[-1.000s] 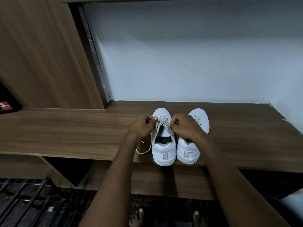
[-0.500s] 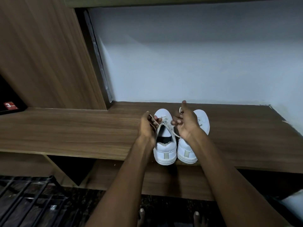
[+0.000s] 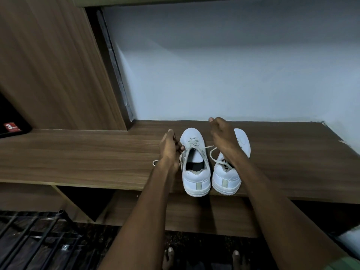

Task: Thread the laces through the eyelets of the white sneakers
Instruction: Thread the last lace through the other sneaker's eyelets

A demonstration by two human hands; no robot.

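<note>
Two white sneakers stand heels toward me at the front edge of a wooden shelf (image 3: 78, 158). The left sneaker (image 3: 196, 172) has a pale lace (image 3: 194, 142) crossed through its front eyelets. My left hand (image 3: 169, 148) sits against that shoe's left side with its fingers curled on one lace end, whose tip (image 3: 154, 162) trails by my wrist. My right hand (image 3: 222, 133) is raised over the right sneaker (image 3: 226, 182), fingers curled. The other lace end (image 3: 212, 151) runs up to its underside and loops down into the right shoe. My forearm hides much of that shoe.
A wooden side panel (image 3: 54, 65) rises at the left and a pale wall (image 3: 224, 75) stands behind the shelf. A lower shelf (image 3: 194, 211) sits beneath. A black metal rack (image 3: 29, 240) stands at the bottom left, and my bare toes (image 3: 171, 254) show on the dark floor.
My right hand has lifted up and away from the left sneaker, drawing its lace end out to the right. My left hand has shifted slightly left, beside the shoe.
</note>
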